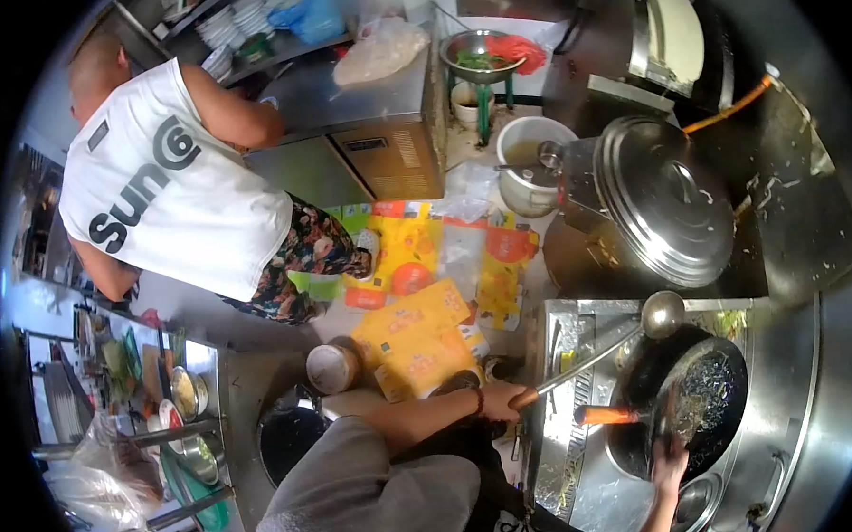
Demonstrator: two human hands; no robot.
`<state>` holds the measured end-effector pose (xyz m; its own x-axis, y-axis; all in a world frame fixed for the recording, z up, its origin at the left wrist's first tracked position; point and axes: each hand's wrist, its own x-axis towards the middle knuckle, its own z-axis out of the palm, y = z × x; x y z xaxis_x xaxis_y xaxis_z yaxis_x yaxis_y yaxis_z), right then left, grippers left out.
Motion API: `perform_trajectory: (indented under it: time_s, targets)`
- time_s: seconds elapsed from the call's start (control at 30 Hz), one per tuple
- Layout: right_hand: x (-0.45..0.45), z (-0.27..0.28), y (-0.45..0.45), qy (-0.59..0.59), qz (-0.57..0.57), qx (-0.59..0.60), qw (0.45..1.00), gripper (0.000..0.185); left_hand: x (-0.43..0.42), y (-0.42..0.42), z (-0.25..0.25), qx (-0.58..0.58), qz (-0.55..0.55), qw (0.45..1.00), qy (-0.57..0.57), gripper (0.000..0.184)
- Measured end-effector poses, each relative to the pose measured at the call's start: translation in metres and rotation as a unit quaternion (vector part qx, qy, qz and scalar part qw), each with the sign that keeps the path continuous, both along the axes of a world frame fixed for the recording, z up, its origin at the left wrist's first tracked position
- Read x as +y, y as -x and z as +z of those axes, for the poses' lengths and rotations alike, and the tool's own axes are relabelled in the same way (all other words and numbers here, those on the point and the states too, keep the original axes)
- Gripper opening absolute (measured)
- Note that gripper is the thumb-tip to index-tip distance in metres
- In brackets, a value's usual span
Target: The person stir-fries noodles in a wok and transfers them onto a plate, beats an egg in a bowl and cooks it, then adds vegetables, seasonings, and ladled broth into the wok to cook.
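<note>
My left hand (497, 402), a bracelet at its wrist, is closed around the wooden grip of a long-handled ladle (663, 315). The ladle's metal bowl hangs above the far rim of a dark wok (630, 376). Glossy, thin pieces of food (709, 396) lie in the wok. My right hand (669, 462) is at the wok's near side, fingers closed at the edge of a tilted greyish metal piece whose kind I cannot make out. An orange handle (606, 415) sticks out leftward over the wok rim; whether it joins that metal piece is unclear.
A lidded pot (665, 198) and a white bucket (537, 152) stand beyond the stove (581, 335). Flattened yellow cartons (415, 338) cover the floor. A co-worker in a white sleeveless shirt (170, 182) stands at the counter (357, 93). Dishes and racks are at lower left.
</note>
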<state>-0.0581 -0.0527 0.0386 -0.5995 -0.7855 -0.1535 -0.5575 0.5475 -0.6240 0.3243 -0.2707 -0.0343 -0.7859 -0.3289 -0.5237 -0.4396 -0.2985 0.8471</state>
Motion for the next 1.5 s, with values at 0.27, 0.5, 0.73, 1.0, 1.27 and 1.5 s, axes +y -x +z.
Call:
perform_trajectory:
  time_s: [0.27, 0.5, 0.73, 1.0, 1.27, 1.5]
  targets:
    - [0.007, 0.030, 0.087, -0.162, -0.149, 0.141, 0.965, 0.036, 0.003, 0.044, 0.073, 0.172, 0.084, 0.953, 0.234, 0.037]
    - [0.062, -0.008, 0.044, 0.026, -0.114, -0.198, 0.973, 0.041, 0.054, 0.120, 0.042, 0.087, 0.039, 0.994, -0.057, 0.048]
    - [0.028, 0.087, 0.102, -0.288, -0.130, 0.198, 0.928, 0.041, 0.080, 0.119, 0.020, 0.248, 0.053, 0.966, 0.057, 0.036]
    - [0.049, 0.021, 0.051, -0.137, -0.001, 0.118, 0.984, 0.041, 0.039, 0.104, 0.100, 0.151, -0.070, 0.959, 0.229, 0.036]
    - [-0.037, -0.033, 0.046, 0.080, -0.097, -0.062, 0.990, 0.035, 0.042, 0.111, 0.080, 0.124, -0.048, 0.976, 0.171, 0.038]
    - [0.003, 0.099, 0.042, -0.389, -0.072, 0.005, 0.919, 0.031, 0.045, 0.114, 0.082, 0.103, -0.029, 0.972, 0.210, 0.038]
